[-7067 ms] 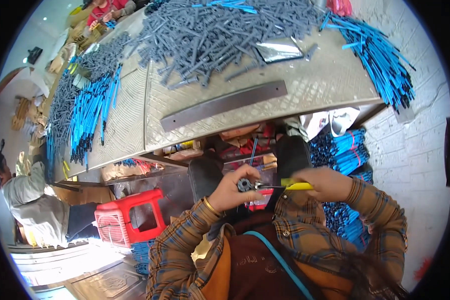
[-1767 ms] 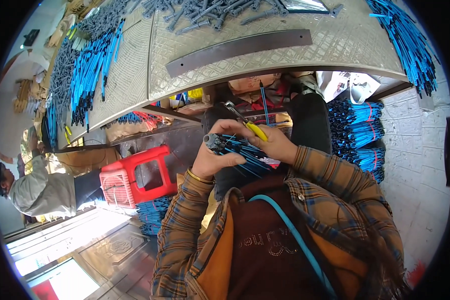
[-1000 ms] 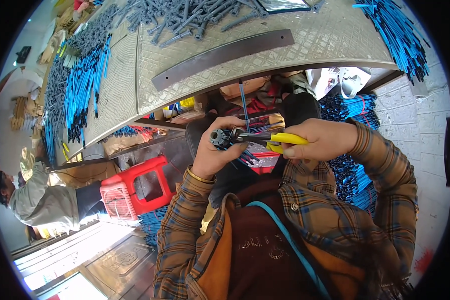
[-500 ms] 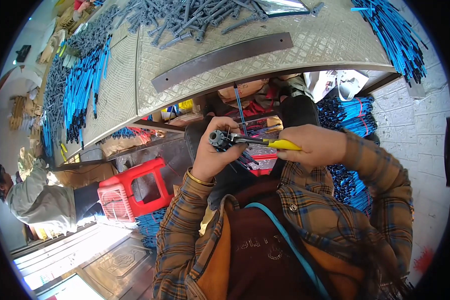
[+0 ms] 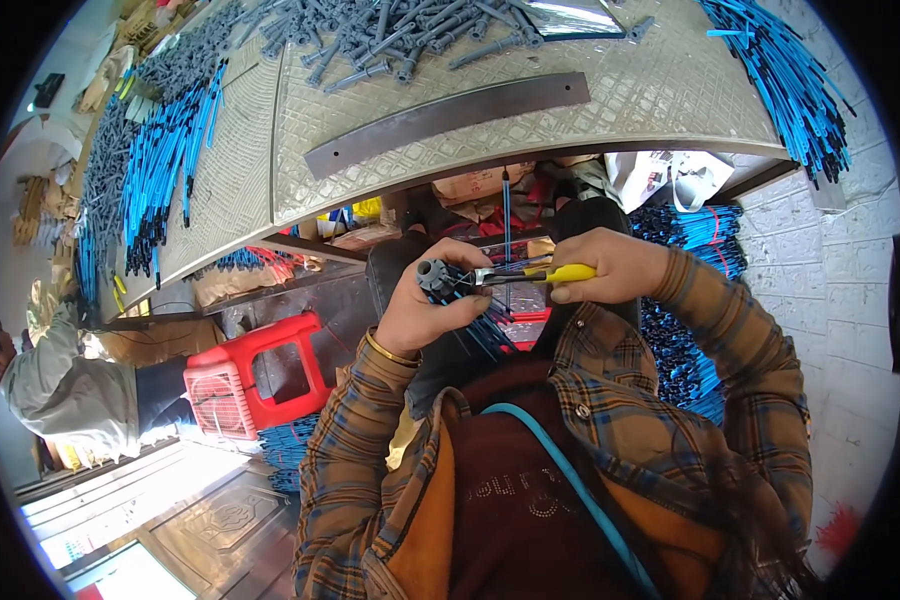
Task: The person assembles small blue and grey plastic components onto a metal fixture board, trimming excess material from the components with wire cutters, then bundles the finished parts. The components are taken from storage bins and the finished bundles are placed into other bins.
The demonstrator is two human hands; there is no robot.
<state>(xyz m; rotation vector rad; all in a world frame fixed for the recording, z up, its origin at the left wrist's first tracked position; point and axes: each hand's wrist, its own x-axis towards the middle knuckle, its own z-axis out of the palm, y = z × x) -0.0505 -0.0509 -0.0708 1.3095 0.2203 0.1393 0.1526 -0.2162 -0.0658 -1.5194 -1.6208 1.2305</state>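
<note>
My left hand (image 5: 425, 308) is closed around a grey plastic plug (image 5: 434, 274) with a round, ribbed end turned up. Thin blue and black strands (image 5: 485, 337) trail below that hand; whether they join the plug is hidden. In my right hand (image 5: 610, 264) is a pair of pliers with yellow handles (image 5: 570, 273), fingers wrapped round the grips. Their metal jaws reach across to the plug's side, at my left fingertips. What the jaws grip is too small to make out. Behind the pliers a blue rod (image 5: 507, 215) stands upright.
A patterned table (image 5: 650, 100) spans ahead, bearing a metal strip (image 5: 450, 120), a heap of grey plugs (image 5: 410, 35) and blue rods (image 5: 780, 80). More bundled blue rods (image 5: 685, 300) lie right. A red stool (image 5: 260, 375) stands left, near another seated person (image 5: 70, 370).
My right hand and the pliers have shifted slightly left and up, with the pliers lying more level. My left hand keeps its hold on the plug. The blue rod appears farther right.
</note>
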